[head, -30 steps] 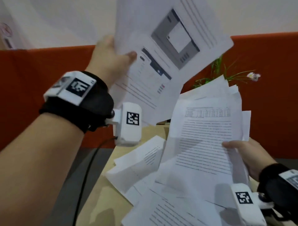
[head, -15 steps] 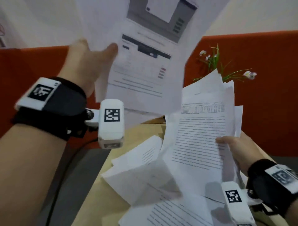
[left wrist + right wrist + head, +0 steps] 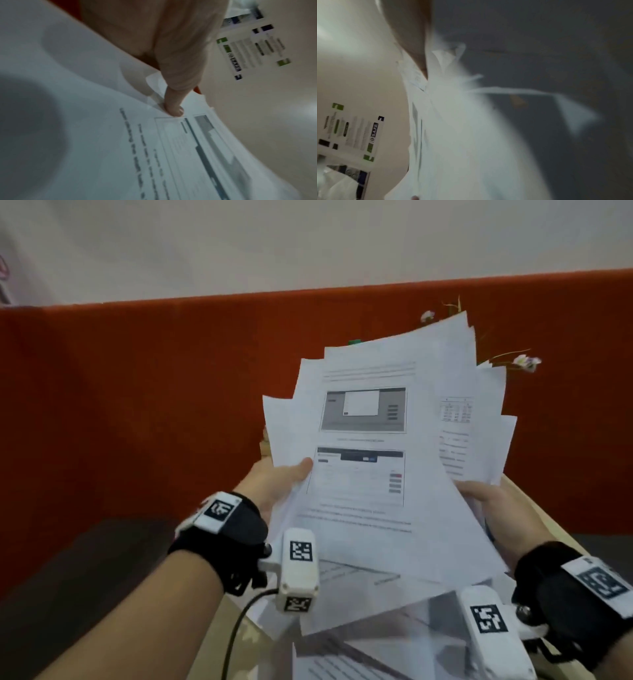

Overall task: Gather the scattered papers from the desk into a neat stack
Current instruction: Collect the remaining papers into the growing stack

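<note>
A fanned bundle of white printed papers is held up above the desk between both hands. Its top sheet shows two grey screenshots and some text. My left hand grips the bundle's left edge, thumb pressed on the top sheet. My right hand grips the right edge, thumb on top, its fingers hidden behind the sheets. More papers lie loose on the desk below the bundle.
The pale wooden desk runs along a red partition. A small plant with pale flowers stands behind the papers at the back. A printed notice hangs on the cream wall.
My left hand has come down and to the right, bringing its raised sheets onto the sheets in my right hand. Both hands now hold one bundle.
</note>
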{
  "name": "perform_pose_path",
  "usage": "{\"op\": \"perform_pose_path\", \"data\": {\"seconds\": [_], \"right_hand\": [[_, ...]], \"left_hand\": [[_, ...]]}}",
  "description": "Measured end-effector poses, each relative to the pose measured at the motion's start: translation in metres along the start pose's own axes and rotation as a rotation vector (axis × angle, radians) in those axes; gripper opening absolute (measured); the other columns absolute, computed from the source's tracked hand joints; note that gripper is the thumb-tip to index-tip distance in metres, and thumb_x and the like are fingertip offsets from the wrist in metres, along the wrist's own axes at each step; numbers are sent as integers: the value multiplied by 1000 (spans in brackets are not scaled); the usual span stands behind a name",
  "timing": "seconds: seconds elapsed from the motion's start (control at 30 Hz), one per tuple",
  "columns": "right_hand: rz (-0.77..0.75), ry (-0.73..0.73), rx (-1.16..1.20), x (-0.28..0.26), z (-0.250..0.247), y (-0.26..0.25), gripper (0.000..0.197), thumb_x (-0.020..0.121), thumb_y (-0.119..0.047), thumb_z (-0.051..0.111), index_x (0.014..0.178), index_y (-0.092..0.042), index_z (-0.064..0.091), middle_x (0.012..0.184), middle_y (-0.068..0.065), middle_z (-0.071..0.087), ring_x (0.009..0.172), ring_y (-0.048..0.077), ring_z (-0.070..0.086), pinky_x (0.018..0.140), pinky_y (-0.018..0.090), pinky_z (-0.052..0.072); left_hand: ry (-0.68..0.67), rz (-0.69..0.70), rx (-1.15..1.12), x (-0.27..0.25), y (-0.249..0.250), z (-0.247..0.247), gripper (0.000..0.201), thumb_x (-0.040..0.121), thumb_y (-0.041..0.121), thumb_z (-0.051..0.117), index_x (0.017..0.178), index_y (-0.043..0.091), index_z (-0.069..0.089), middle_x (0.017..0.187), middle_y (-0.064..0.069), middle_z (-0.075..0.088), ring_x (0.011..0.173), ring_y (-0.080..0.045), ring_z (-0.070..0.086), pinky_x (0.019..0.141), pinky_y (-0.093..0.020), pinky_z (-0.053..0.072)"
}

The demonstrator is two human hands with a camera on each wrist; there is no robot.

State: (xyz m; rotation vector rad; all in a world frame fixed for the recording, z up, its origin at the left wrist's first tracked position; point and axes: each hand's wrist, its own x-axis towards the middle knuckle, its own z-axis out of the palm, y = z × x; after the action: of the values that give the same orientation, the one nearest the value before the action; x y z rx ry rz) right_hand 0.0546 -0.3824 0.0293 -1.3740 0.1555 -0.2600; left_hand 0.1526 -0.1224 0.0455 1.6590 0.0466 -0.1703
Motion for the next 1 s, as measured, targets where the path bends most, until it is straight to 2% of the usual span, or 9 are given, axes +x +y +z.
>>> {"op": "perform_pose_path", "data": {"seconds": [0.1, 0.2, 0.33, 0.5, 0.57, 0.67, 0.77, 0.87, 1.0], "right_hand": [[22, -5, 62, -1, 2, -1, 29, 91, -4, 50, 103, -19, 71, 113, 8, 74, 103, 33, 70, 95, 51, 50], [55, 45, 13, 0, 5, 0, 25, 92, -13, 51, 93, -14, 76, 111, 17, 73, 96, 37, 68, 95, 56, 47], [90, -108, -3, -1, 4, -3, 52, 85, -60, 49, 126, -30, 62, 122, 1, 70, 111, 27, 66, 101, 49, 46], [70, -28, -229, 2, -7, -11, 31, 87, -2, 62, 116, -11, 67, 109, 12, 75, 88, 28, 75, 79, 42, 60], [80, 16, -267, -1, -12, -15, 33, 84, 6, 61, 114, -8, 66, 104, 13, 76, 86, 29, 75, 80, 42, 59], [106, 101, -320, -8, -20, -18, 32, 82, 5, 64, 112, -6, 66, 100, 13, 77, 91, 32, 73, 95, 48, 51], [146, 196, -406, -19, -22, -16, 38, 81, 9, 64, 117, -1, 61, 100, 18, 72, 92, 35, 69, 98, 52, 47], [182, 234, -492, -30, -16, -14, 41, 84, 12, 59, 122, -2, 54, 103, 19, 67, 88, 34, 65, 90, 47, 50], [189, 254, -581, -40, -9, -17, 39, 86, 9, 57, 122, -6, 53, 106, 19, 64, 96, 38, 61, 92, 51, 47]], "left_hand": [[-102, -40, -97, -4, -13, 9, 35, 96, 20, 60, 129, 7, 61, 125, -11, 69, 110, -29, 67, 94, -40, 55], [-226, -29, -133, -6, -20, 15, 28, 95, 10, 61, 123, 13, 63, 127, -14, 69, 116, -33, 65, 102, -49, 49], [-230, 63, -19, -5, -16, 24, 50, 82, 11, 75, 130, 6, 62, 127, -11, 69, 117, -30, 65, 110, -50, 42], [-205, 170, 188, -11, 12, 31, 74, 65, 44, 78, 130, 14, 62, 125, -1, 71, 115, -22, 66, 106, -46, 46], [-189, 172, 380, -14, 17, 25, 58, 80, 57, 65, 125, 21, 62, 126, 1, 67, 110, -19, 64, 102, -43, 50], [-62, -56, 931, -20, 11, -8, 65, 92, 66, 39, 132, 18, 55, 139, -9, 55, 122, -28, 55, 106, -40, 45], [-173, -319, 1431, -37, -12, -30, 80, 91, 67, 41, 144, 7, 44, 149, -12, 49, 131, -28, 50, 105, -34, 40], [-196, -368, 1363, -42, -37, -38, 69, 81, 62, 65, 123, 8, 59, 128, -10, 66, 106, -25, 62, 87, -31, 49], [6, -292, 1066, -39, -57, -35, 62, 83, 34, 74, 129, -2, 54, 131, -15, 62, 121, -30, 60, 95, -33, 49]]}}
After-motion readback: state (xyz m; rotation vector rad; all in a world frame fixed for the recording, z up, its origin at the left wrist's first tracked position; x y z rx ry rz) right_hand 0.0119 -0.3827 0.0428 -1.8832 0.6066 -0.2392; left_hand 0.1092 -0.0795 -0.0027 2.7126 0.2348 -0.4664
